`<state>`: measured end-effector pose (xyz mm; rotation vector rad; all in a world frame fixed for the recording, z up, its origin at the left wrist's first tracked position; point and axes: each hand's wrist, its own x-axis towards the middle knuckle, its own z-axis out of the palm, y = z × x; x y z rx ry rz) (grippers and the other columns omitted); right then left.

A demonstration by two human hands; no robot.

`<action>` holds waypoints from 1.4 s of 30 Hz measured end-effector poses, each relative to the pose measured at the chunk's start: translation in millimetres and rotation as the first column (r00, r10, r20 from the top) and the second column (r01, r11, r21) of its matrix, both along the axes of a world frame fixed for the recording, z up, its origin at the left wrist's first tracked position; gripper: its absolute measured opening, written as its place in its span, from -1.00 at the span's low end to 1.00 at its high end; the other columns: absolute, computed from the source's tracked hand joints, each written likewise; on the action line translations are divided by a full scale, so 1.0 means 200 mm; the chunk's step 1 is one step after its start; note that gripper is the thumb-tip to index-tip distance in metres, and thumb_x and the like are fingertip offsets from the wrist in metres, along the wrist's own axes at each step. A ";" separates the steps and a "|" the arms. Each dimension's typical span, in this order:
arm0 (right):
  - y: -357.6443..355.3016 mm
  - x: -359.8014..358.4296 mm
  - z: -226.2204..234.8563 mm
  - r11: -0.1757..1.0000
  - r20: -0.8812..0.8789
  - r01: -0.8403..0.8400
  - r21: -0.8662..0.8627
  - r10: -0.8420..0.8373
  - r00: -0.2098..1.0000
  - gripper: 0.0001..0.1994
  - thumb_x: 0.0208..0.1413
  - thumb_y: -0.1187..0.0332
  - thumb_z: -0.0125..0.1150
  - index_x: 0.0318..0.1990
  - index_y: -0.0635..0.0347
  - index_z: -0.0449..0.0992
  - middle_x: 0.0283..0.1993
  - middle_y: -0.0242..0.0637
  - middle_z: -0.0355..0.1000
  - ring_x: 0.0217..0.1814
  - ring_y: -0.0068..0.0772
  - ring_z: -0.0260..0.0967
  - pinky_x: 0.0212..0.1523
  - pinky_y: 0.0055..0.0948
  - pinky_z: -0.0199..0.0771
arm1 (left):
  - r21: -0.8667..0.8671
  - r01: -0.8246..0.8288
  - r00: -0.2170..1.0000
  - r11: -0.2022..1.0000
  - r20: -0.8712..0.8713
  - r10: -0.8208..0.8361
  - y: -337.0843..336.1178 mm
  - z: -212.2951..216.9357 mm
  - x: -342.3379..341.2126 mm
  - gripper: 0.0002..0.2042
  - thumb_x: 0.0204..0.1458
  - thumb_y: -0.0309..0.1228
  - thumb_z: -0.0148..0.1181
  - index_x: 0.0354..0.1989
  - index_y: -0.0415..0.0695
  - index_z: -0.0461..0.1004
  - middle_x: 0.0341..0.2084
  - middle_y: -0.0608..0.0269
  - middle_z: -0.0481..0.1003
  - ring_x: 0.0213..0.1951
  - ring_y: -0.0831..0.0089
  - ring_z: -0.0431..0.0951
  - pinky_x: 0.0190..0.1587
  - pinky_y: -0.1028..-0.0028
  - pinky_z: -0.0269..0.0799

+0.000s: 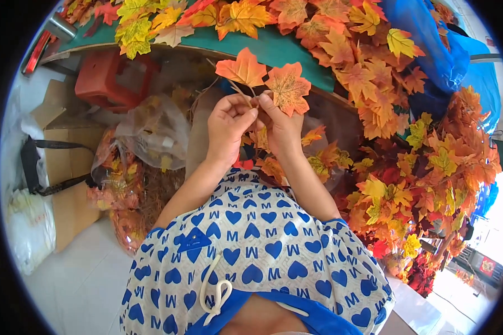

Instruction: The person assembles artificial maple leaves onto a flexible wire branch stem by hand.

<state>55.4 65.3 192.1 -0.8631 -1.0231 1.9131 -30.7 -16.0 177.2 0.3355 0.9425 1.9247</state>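
Observation:
Close together in front of my chest, my left hand (229,120) and my right hand (281,127) pinch the thin stems of an artificial maple leaf sprig. One orange leaf (241,68) stands up above my left fingers. A second orange leaf (288,90), with dark speckled veins, spreads over my right fingertips. The brown stem (237,88) runs up to the left from between my hands. My fingertips partly hide where the stems meet. Below and behind my wrists, more orange and yellow leaves (271,167) show.
Loose leaves (341,50) lie along the green tabletop (229,46) ahead. A large heap of leaf sprigs (430,173) stands to the right, near blue plastic (433,50). Under the table sits a red plastic stool (112,81). Bagged leaves (120,190) and a cardboard box (72,162) stand left.

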 end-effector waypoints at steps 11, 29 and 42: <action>-0.03 0.03 -0.08 0.927 -0.218 -0.109 -0.360 0.030 0.975 -0.87 0.11 0.42 0.15 -0.22 0.24 0.41 -0.32 -0.24 0.50 -0.54 -0.60 0.32 -0.57 -0.67 0.29 | -0.002 0.013 0.999 1.000 0.034 -0.013 0.00 -0.02 0.03 -0.79 0.00 -0.62 0.12 -0.17 -0.24 0.36 -0.40 0.24 0.46 -0.47 0.50 0.51 -0.39 0.58 0.48; -0.10 0.02 -0.10 0.997 -0.045 0.039 -0.071 -0.042 0.998 -0.89 0.06 0.55 0.19 -0.25 0.28 0.42 -0.41 -0.43 0.39 -0.52 -0.66 0.26 -0.50 -0.67 0.29 | -0.017 -0.031 0.998 0.999 0.059 0.032 0.02 -0.10 0.03 -0.81 -0.02 -0.65 0.15 -0.21 -0.24 0.39 -0.42 0.25 0.46 -0.49 0.52 0.51 -0.41 0.58 0.52; -0.06 0.14 -0.21 0.982 0.188 -0.122 0.141 0.095 0.978 -0.88 0.05 0.50 0.24 -0.27 0.30 0.46 -0.41 -0.41 0.44 -0.43 -0.64 0.37 -0.41 -0.65 0.40 | -0.155 -0.012 0.985 0.988 -0.174 -0.015 -0.01 -0.14 0.04 -0.85 -0.01 -0.72 0.09 -0.28 -0.31 0.32 -0.44 0.17 0.44 -0.48 0.44 0.54 -0.41 0.53 0.54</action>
